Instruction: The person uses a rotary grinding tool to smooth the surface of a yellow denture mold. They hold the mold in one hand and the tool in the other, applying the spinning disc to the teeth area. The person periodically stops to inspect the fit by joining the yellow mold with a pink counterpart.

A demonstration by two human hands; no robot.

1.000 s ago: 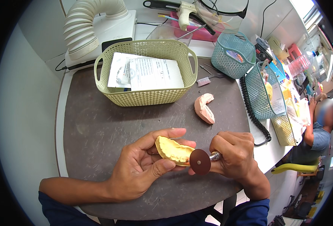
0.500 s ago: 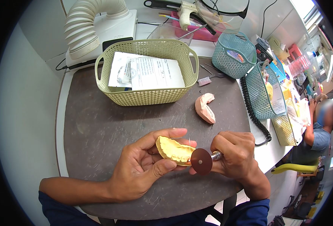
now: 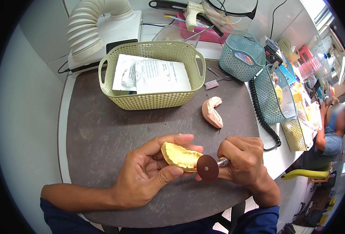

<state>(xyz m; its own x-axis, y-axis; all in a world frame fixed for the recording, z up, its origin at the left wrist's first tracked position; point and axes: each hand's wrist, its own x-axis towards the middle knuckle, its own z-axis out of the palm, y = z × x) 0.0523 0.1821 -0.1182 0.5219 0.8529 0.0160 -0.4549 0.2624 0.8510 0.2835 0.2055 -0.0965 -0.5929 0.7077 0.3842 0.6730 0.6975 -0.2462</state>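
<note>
My left hand (image 3: 145, 175) grips a yellow plaster dental model (image 3: 177, 156) between thumb and fingers, its row of teeth facing up. In my right hand (image 3: 242, 158) is a rotary handpiece (image 3: 223, 161), its metal nose pointing left. On its tip sits a round brown disc (image 3: 207, 168), which overlaps the right end of the yellow model; whether the two touch is hidden behind the disc. Farther off on the dark worktop lies a pink plaster dental model (image 3: 211, 113), curved like a horseshoe.
A green basket (image 3: 153, 100) with papers stands at the back. Behind it is a white ribbed hose (image 3: 82, 35). A small brush (image 3: 211, 84) lies near blue baskets (image 3: 272, 97). A black coiled cord (image 3: 258, 113) runs down the right. A person (image 3: 332, 132) sits far right.
The disc has shifted very slightly left along with my right hand. My left hand and the yellow model are almost in the same place.
</note>
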